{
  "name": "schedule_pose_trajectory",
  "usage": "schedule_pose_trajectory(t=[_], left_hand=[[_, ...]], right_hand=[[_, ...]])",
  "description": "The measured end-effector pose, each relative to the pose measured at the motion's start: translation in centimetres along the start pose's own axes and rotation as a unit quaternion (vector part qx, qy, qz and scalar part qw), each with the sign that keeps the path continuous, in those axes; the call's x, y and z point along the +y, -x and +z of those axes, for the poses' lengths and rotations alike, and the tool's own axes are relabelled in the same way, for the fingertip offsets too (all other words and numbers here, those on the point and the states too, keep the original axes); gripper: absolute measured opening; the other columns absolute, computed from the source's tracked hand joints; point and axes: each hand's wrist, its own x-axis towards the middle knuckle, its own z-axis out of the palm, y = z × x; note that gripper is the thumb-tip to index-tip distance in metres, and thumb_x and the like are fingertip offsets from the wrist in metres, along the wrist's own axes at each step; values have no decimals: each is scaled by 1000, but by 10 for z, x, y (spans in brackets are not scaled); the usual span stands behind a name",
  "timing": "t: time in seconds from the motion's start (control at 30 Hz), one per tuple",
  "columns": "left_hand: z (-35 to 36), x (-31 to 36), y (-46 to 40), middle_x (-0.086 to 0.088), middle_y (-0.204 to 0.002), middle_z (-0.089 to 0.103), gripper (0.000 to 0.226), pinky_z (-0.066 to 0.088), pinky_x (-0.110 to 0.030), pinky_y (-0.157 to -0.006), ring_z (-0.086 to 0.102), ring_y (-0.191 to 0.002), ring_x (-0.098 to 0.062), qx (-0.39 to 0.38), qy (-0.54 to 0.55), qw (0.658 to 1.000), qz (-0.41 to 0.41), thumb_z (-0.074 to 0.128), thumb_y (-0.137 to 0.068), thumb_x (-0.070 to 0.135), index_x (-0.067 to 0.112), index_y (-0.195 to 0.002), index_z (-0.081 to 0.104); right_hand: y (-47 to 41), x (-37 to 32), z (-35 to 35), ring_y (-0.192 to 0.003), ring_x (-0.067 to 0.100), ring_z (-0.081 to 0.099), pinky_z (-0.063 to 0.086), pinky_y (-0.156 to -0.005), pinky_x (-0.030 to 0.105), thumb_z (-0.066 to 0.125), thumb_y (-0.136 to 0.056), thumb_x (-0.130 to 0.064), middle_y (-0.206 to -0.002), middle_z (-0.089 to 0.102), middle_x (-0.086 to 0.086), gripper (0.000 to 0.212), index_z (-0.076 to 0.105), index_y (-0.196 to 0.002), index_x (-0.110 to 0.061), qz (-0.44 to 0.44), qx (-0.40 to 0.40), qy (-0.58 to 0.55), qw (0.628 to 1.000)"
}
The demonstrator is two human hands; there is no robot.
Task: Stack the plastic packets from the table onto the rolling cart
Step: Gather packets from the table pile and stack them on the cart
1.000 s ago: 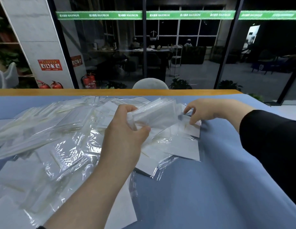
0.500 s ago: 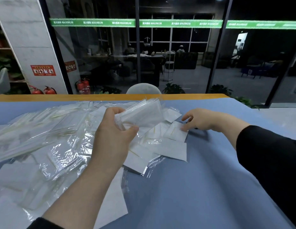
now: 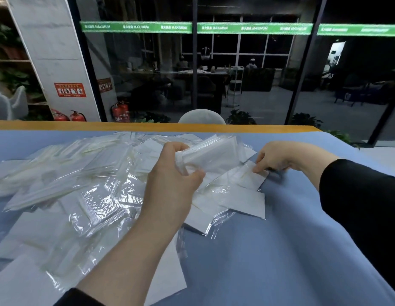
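Several clear plastic packets with white inserts (image 3: 86, 195) lie spread in a loose heap over the left half of the blue table (image 3: 280, 250). My left hand (image 3: 172, 180) grips a small stack of packets (image 3: 212, 155) held up above the heap, thumb on the near side. My right hand (image 3: 273, 156) pinches the corner of a single packet (image 3: 247, 177) lying at the heap's right edge. No rolling cart is in view.
The table's far edge is an orange strip (image 3: 148, 125). Behind it stand a white chair back (image 3: 202, 117), glass walls and red fire extinguishers (image 3: 120, 111). The right half of the table shows bare blue cloth.
My right hand has closed its fingers on the corner of the packet at the heap's right edge. My left hand keeps holding its stack up, nearly unmoved.
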Motion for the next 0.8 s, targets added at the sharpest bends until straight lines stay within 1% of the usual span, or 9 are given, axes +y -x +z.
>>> schedule_pose_trajectory(t=[0.13, 0.23, 0.3, 0.4, 0.5, 0.57, 0.7, 0.77, 0.8], left_hand=[[-2, 2, 1, 0, -76, 64, 39, 47, -26, -48, 55, -54, -7, 6, -2, 1000, 6, 79, -85, 21, 41, -107, 54], [-1, 5, 3, -1, -75, 64, 40, 54, -36, -55, 62, -64, -20, -2, 6, 1000, 3, 79, -84, 20, 41, -107, 54], [1, 9, 9, -2, -74, 65, 41, 57, -38, -56, 64, -64, -20, -19, 16, 1000, -3, 80, -83, 17, 40, -107, 56], [7, 19, 21, 0, -70, 60, 41, 49, -26, -50, 55, -54, -8, -60, 28, 998, -7, 81, -83, 15, 38, -108, 57], [24, 36, 35, 4, -59, 57, 41, 44, -25, -52, 51, -53, -9, -114, 15, 993, 18, 80, -83, 15, 37, -108, 56], [41, 51, 49, 12, -51, 54, 41, 39, -15, -47, 46, -46, -3, -155, 14, 988, 23, 78, -85, 12, 34, -110, 55], [68, 64, 82, 5, -87, 68, 42, 48, -16, -60, 60, -64, -2, -238, 24, 971, 4, 74, -86, 9, 36, -112, 55], [77, 60, 98, 3, -97, 67, 40, 49, -21, -64, 60, -71, -4, -261, 10, 965, -29, 67, -88, 11, 41, -112, 54], [81, 59, 104, 3, -101, 67, 36, 48, -24, -68, 61, -77, -7, -262, 16, 963, -54, 64, -91, 14, 41, -112, 55]], right_hand=[[28, 25, -3, -85, 27, 60, 52, -73, 38, 68, -91, -21, -95, 66, 5, 4, 66, -94, -19, -11, 156, -180, 971], [67, 55, -7, -75, 27, 66, 56, -70, 40, 64, -89, -6, -96, 70, 14, 32, 60, -119, -19, -42, 256, -365, 894], [105, 67, -4, -77, 21, 69, 61, -76, 36, 68, -89, 1, -91, 72, 12, 39, 62, -123, -17, -100, 261, -453, 847], [161, 78, 12, -84, 23, 69, 60, -81, 32, 67, -90, 0, -84, 72, 8, 7, 67, -96, -4, -168, 220, -517, 810], [197, 83, 35, -91, 26, 69, 54, -93, 38, 68, -92, -11, -92, 73, 15, 6, 70, -89, -6, -186, 198, -523, 808], [208, 86, 48, -99, 9, 67, 47, -96, 31, 69, -93, -17, -100, 75, -1, 5, 73, -91, -15, -175, 214, -505, 818], [206, 98, 71, -128, -10, 46, 36, -105, 29, 70, -93, -22, -142, 50, -25, 4, 69, -91, -19, -153, 232, -445, 851], [207, 106, 80, -115, -5, 57, 44, -95, 23, 69, -94, -20, -133, 59, -22, 5, 66, -90, -19, -154, 213, -445, 856], [209, 107, 83, -97, -2, 64, 49, -82, 17, 68, -95, -18, -114, 69, -20, 6, 64, -90, -17, -153, 206, -457, 852]])
